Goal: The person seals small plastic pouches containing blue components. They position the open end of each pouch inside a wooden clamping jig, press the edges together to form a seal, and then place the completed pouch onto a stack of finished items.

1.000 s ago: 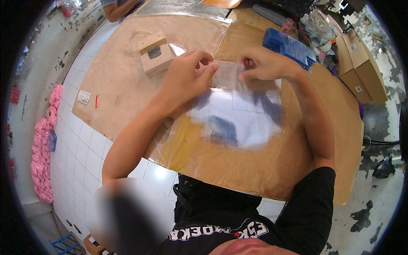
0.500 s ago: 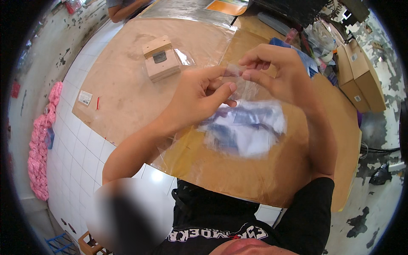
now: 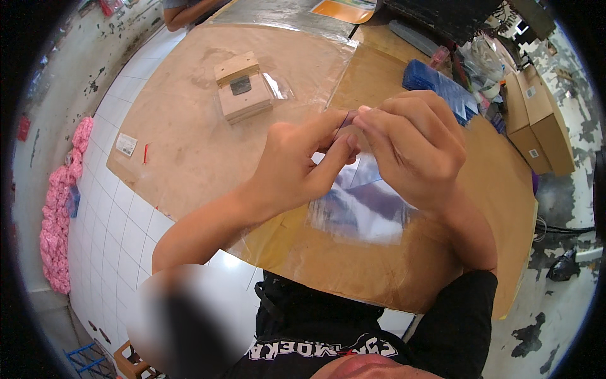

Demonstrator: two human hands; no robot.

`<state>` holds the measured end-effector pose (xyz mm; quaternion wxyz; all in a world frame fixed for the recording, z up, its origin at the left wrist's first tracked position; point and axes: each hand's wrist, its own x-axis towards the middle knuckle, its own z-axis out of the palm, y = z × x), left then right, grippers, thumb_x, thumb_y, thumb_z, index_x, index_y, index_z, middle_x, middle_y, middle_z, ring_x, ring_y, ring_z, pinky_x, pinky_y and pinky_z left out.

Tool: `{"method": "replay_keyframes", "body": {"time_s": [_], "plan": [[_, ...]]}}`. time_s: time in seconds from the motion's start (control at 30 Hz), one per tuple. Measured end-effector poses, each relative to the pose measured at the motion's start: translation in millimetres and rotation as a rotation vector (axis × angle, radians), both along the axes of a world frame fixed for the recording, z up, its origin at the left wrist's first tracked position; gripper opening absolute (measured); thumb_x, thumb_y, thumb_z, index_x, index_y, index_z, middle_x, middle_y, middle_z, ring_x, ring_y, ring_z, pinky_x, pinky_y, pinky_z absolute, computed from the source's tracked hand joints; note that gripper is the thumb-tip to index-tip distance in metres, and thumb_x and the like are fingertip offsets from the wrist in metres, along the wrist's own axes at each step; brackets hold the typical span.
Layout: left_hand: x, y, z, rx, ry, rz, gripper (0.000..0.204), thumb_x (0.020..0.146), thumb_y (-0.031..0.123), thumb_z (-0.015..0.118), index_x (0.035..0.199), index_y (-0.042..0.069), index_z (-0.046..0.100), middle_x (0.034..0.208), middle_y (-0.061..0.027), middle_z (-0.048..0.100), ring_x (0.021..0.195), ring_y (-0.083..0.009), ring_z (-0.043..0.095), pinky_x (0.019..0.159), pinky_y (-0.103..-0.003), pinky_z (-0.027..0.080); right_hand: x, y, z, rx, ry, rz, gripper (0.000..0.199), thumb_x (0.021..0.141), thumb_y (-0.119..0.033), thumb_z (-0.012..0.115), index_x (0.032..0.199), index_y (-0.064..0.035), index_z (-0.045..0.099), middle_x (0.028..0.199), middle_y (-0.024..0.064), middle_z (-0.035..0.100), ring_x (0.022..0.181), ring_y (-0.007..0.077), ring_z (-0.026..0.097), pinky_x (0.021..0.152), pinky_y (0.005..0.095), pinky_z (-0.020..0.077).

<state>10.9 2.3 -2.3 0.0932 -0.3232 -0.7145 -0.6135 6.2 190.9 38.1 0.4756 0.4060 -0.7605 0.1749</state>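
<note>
A clear, glossy plastic bag [image 3: 360, 211] spreads below my hands in front of me, its face full of bright reflections. Thumb and fingers of my left hand [image 3: 303, 158] are closed on its upper edge. My right hand [image 3: 420, 142] pinches the same edge, fingertips meeting those of the left. Part of the plastic is hidden behind the right hand and wrist. I cannot tell whether its lower end rests on the table. Beyond the left hand, a wooden block jig [image 3: 245, 101] with a dark plate in its middle stands on the table, clear film around it.
Brown paper under clear film covers the table [image 3: 170, 120]. A stack of blue plastic packs [image 3: 435, 85] lies at the far right, near cardboard boxes [image 3: 536, 120]. A white label [image 3: 126, 144] and a red strip [image 3: 146, 153] lie at left. Another person's arm [image 3: 186, 14] rests at the far edge.
My right hand has come down and closed its fingertips on the plastic's edge beside the left hand. The plastic, blurred before, now looks steadier and sits slightly lower.
</note>
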Motion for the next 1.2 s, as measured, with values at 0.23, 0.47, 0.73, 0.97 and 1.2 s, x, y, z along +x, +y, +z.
{"method": "replay_keyframes", "body": {"time_s": [0.23, 0.47, 0.73, 0.97, 1.2], "plan": [[1.3, 0.3, 3.5, -0.007, 0.024, 0.007, 0.021, 0.094, 0.002, 0.061, 0.114, -0.004, 0.063, 0.080, -0.0125, 0.074, 0.074, -0.0208, 0.076, 0.062, -0.027, 0.057, -2.5, 0.2, -4.4, 0.024, 0.059, 0.000, 0.027, 0.060, -0.009, 0.075, 0.087, -0.0050, 0.072, 0.081, 0.0025, 0.062, 0.074, 0.0214, 0.061, 0.064, 0.0340, 0.0471], [-1.0, -3.8, 2.8, -0.083, 0.071, 0.010, 0.030, 0.097, 0.005, 0.061, 0.126, -0.005, 0.059, 0.083, -0.0151, 0.076, 0.078, -0.0180, 0.076, 0.069, -0.028, 0.059, -3.9, -0.5, -3.2, -0.021, 0.027, 0.034, 0.024, 0.062, -0.006, 0.078, 0.085, -0.0052, 0.072, 0.080, 0.0032, 0.064, 0.072, 0.0218, 0.062, 0.064, 0.0338, 0.0470], [1.4, -3.7, 2.4, -0.081, 0.173, 0.073, 0.033, 0.096, 0.002, 0.063, 0.128, -0.003, 0.059, 0.086, -0.0159, 0.076, 0.081, -0.0199, 0.076, 0.071, -0.029, 0.059, -2.5, 1.3, 1.1, -0.050, -0.004, -0.007, 0.019, 0.069, -0.005, 0.082, 0.085, -0.0051, 0.072, 0.080, 0.0036, 0.065, 0.071, 0.0226, 0.062, 0.063, 0.0341, 0.0473], [-3.2, 0.3, -4.7, -0.035, 0.312, 0.133, 0.030, 0.091, 0.002, 0.065, 0.121, -0.001, 0.065, 0.078, -0.0113, 0.073, 0.069, -0.0205, 0.075, 0.058, -0.028, 0.054, -2.8, 2.8, 2.6, -0.014, 0.028, 0.003, 0.020, 0.067, -0.005, 0.081, 0.085, -0.0053, 0.071, 0.081, 0.0036, 0.063, 0.072, 0.0225, 0.061, 0.062, 0.0341, 0.0462], [-1.2, -0.2, -2.7, -0.044, 0.298, 0.125, 0.030, 0.092, 0.002, 0.065, 0.122, -0.002, 0.064, 0.077, -0.0103, 0.073, 0.069, -0.0189, 0.075, 0.059, -0.026, 0.055, -4.1, 2.2, 1.8, 0.018, 0.092, 0.006, 0.022, 0.066, -0.008, 0.078, 0.085, -0.0046, 0.068, 0.081, 0.0046, 0.061, 0.073, 0.0232, 0.061, 0.064, 0.0348, 0.0469]]}}
